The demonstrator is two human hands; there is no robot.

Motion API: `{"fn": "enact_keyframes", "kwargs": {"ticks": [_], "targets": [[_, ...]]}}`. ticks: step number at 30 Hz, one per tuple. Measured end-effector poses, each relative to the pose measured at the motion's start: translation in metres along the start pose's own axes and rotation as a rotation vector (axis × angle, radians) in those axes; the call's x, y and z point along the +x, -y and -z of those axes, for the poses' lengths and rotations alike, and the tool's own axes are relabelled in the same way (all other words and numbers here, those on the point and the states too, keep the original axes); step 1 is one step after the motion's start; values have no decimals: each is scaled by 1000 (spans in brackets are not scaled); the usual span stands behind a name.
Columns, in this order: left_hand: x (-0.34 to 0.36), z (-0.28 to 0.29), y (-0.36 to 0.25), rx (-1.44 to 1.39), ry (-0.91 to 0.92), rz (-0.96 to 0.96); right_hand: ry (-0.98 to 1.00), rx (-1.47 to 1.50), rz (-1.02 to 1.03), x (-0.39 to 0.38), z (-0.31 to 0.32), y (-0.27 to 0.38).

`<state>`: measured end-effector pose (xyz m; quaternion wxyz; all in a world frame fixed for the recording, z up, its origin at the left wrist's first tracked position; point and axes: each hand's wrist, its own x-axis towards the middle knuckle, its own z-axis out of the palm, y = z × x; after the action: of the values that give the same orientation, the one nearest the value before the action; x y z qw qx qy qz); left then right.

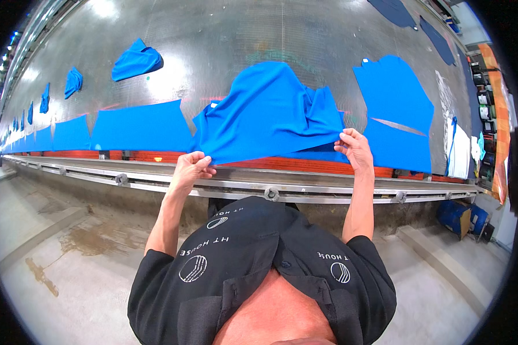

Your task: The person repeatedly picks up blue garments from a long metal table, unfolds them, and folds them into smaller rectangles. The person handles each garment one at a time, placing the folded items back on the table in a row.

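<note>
A blue fabric piece [265,109] is stretched between my two hands along the near edge of a long dark table [213,34]. My left hand [193,168] pinches its near left corner. At the near right corner, my right hand [355,148] grips it between thumb and fingers. The middle of the cloth is bunched in folds and rises away from me. Under it, part of another blue layer shows near the right hand. A flat blue panel [141,127] lies just left of my left hand, and a curved blue panel [396,95] lies to the right.
More blue panels [70,133] run in a row leftward, with folded blue pieces [137,61] behind them. Dark fabric pieces [437,39] lie far right. A metal rail [305,194] follows the table's front edge. Blue bins [460,218] stand on the floor at right.
</note>
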<state>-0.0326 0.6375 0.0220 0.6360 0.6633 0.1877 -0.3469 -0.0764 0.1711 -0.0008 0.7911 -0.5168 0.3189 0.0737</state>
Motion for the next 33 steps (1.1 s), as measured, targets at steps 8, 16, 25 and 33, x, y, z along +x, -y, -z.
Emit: {"fn": "enact_keyframes", "kwargs": {"ticks": [8, 16, 25, 33], "targets": [[-14, 1, -49, -274, -34, -245, 160, 391, 304, -33, -6, 34], [-18, -14, -131, -323, -8, -463, 31, 322, 565, -46, -30, 111], [111, -17, -232, -264, 35, -464, 96, 137, 467, 110, -44, 188], [132, -23, -273, -269, 47, -715, 73, 163, 749, 114, -61, 217]]}}
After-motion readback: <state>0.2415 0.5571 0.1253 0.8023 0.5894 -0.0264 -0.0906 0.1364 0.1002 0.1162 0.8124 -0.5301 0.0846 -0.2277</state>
